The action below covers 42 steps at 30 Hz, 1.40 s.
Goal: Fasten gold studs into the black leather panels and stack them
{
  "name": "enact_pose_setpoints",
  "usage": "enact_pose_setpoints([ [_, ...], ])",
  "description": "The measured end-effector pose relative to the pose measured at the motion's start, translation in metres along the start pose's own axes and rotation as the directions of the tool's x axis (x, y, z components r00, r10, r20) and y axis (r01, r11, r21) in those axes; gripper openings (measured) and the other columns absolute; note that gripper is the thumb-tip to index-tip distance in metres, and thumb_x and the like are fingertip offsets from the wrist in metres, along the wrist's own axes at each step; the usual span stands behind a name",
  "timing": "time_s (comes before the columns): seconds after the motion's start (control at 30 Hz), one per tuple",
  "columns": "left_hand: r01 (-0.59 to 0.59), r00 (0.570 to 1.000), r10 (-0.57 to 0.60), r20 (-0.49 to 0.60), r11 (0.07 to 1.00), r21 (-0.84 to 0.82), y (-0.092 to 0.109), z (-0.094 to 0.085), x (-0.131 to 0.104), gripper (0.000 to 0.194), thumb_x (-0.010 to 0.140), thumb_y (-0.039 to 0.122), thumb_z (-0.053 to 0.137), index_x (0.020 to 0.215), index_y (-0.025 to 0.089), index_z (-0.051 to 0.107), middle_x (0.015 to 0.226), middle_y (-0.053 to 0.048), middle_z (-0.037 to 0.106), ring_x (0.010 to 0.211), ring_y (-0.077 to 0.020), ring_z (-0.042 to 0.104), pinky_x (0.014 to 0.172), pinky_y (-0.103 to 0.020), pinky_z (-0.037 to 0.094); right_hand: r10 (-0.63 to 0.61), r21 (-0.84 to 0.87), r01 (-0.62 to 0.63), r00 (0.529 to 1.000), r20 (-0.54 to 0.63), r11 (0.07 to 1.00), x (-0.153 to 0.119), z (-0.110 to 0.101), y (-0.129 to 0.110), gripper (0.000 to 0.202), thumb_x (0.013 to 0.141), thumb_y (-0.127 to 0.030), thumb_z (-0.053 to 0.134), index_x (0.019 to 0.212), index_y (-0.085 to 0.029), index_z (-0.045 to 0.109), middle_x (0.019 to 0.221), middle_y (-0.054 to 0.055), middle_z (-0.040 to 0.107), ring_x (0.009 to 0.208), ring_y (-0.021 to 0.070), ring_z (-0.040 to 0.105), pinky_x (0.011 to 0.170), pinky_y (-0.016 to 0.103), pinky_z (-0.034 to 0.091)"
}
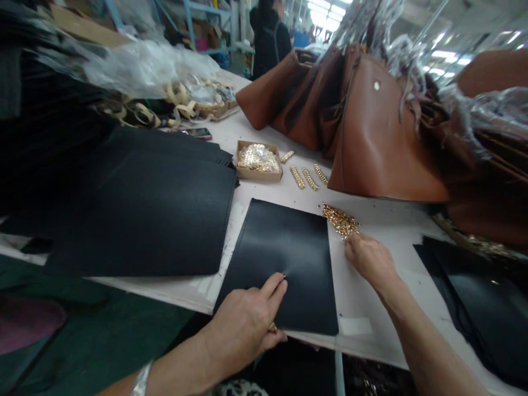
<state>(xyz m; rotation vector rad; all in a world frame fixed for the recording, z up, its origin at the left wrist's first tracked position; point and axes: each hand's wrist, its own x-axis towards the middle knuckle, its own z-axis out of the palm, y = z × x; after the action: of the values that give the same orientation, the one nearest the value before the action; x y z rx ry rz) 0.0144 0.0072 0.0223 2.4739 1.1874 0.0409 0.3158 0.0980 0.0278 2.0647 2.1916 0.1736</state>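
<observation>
We are finding the hands apart. The left hand point(258, 313) is resting its fingertips on the black panel point(291, 258), which is lying flat at the bench point(383, 217) edge; the right hand point(369, 257) is touching the pile of gold pieces point(340, 220) beside it. We cannot tell whether either is gripping.

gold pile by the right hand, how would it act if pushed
The gold pile would likely spread rather than shift as one, since its small pieces lie loose. Some might skid or roll across the flat table; a few lie apart.
</observation>
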Motion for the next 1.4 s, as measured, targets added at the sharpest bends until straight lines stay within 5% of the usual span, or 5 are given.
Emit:
enact_pose_setpoints([
  [0.13, -0.012, 1.000, 0.012, 0.001, 1.000, -0.001, -0.002, 0.004, -0.005, 0.068, 0.083, 0.034, 0.072, 0.141, 0.013, 0.046, 0.149, -0.010, 0.049, 0.088, -0.0251, 0.071, 0.073, -0.041, 0.063, -0.008, 0.289, 0.007, 1.000, 0.002, 0.957, -0.026, -0.003, -0.020, 0.028, 0.094, -0.032, 0.047, 0.099, -0.017, 0.070, 0.088, 0.007, 0.075, 0.078, 0.0183, 0.070, 0.073, 0.027, 0.052],
  [0.3, -0.062, 0.998, 0.063, -0.033, 0.998, 0.031, -0.005, 0.011, -0.006, 0.069, 0.085, 0.040, 0.070, 0.142, 0.010, 0.044, 0.148, -0.012, 0.049, 0.085, -0.0240, 0.071, 0.068, -0.039, 0.063, -0.130, 0.812, -0.082, 0.973, 0.191, 0.578, -0.052, -0.007, -0.082, 0.024, 0.087, -0.038, 0.059, 0.093, -0.019, 0.073, 0.074, 0.001, 0.072, 0.066, 0.0157, 0.065, 0.062, 0.024, 0.050],
  [0.57, -0.089, 0.985, 0.104, -0.138, 0.990, 0.112, -0.007, 0.019, -0.008, 0.068, 0.086, 0.046, 0.066, 0.139, 0.008, 0.046, 0.135, -0.011, 0.059, 0.067, -0.0177, 0.064, 0.052, -0.033, 0.054, -0.321, 0.727, 0.063, 0.920, 0.222, 0.683, -0.042, -0.026, -0.118, 0.018, 0.090, -0.025, 0.055, 0.087, -0.023, 0.073, 0.082, -0.002, 0.074, 0.074, 0.0142, 0.067, 0.069, 0.024, 0.045],
  [0.8, -0.090, 0.983, 0.105, -0.153, 0.991, 0.101, -0.007, 0.025, -0.009, 0.053, 0.089, 0.026, 0.058, 0.138, 0.009, 0.046, 0.136, -0.010, 0.058, 0.068, -0.0161, 0.062, 0.049, -0.031, 0.049, -0.279, 0.649, -0.042, 0.880, 0.384, 0.760, -0.027, -0.033, -0.124, 0.018, 0.086, -0.026, 0.057, 0.082, -0.022, 0.073, 0.073, -0.001, 0.072, 0.065, 0.0150, 0.063, 0.060, 0.025, 0.042],
  [1.4, -0.124, 0.991, 0.125, -0.048, 0.992, 0.016, -0.011, 0.023, -0.004, 0.055, 0.092, 0.033, 0.055, 0.141, 0.009, 0.047, 0.143, -0.013, 0.054, 0.070, -0.0192, 0.067, 0.054, -0.032, 0.056, -0.228, 0.542, -0.188, 0.761, 0.608, 0.819, 0.002, -0.037, -0.133, 0.007, 0.076, -0.017, 0.064, 0.069, -0.020, 0.062, 0.053, -0.002, 0.062, 0.047, 0.0115, 0.055, 0.045, 0.022, 0.032],
])
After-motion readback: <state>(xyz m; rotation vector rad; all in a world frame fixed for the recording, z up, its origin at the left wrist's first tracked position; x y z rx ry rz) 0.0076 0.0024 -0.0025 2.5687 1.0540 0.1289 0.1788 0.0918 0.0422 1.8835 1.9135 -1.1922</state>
